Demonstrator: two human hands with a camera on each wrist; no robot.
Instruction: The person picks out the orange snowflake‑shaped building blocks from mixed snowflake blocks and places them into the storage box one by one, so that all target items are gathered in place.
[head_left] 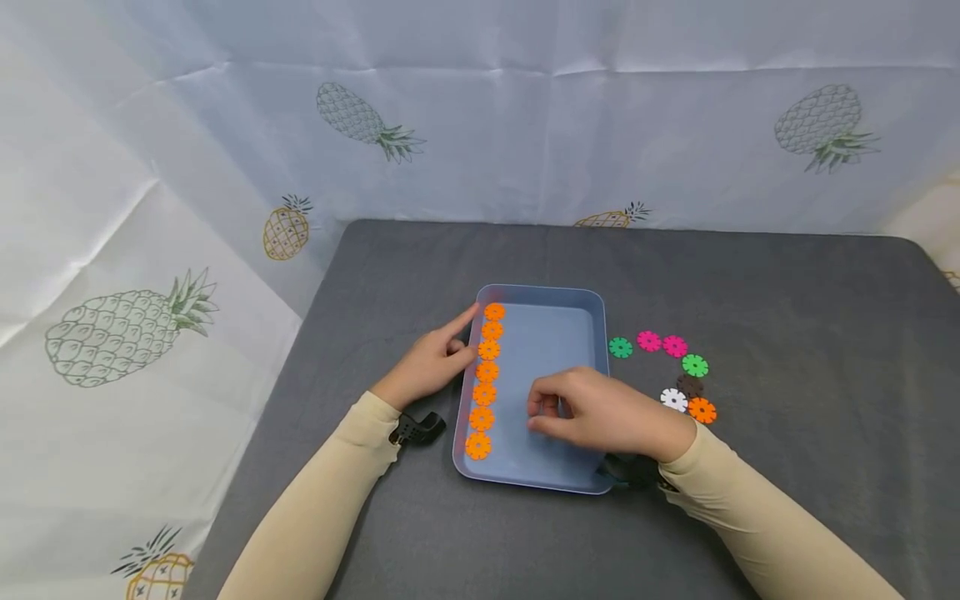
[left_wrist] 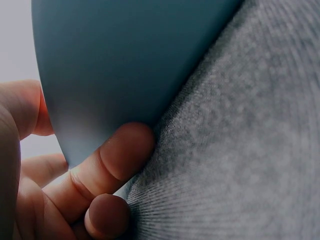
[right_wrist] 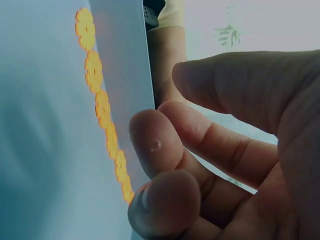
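Note:
In the head view a blue-grey tray (head_left: 540, 479) stands on the table, with several orange notched plastic discs (head_left: 484, 393) lined up inside along its left side. My left hand (head_left: 429, 362) holds the tray's left rim. Seen from the left wrist, one fingertip (left_wrist: 132, 150) presses the outer wall while other fingers reach the rim. Over the right half of the tray hangs my right hand (head_left: 592, 412), its fingers loosely bent. The right wrist view shows the thumb (right_wrist: 215, 82) apart from the fingers (right_wrist: 157, 142), with nothing held between them.
Right of the tray, loose discs lie in a curve: a teal-green one (head_left: 620, 347), two pink ones (head_left: 662, 342), a bright green one (head_left: 695, 365), a dark brown one (head_left: 690, 385), a white one (head_left: 673, 400) and an orange one (head_left: 702, 410). A pineapple-print cloth (head_left: 480, 150) hangs behind the dark table (head_left: 810, 333).

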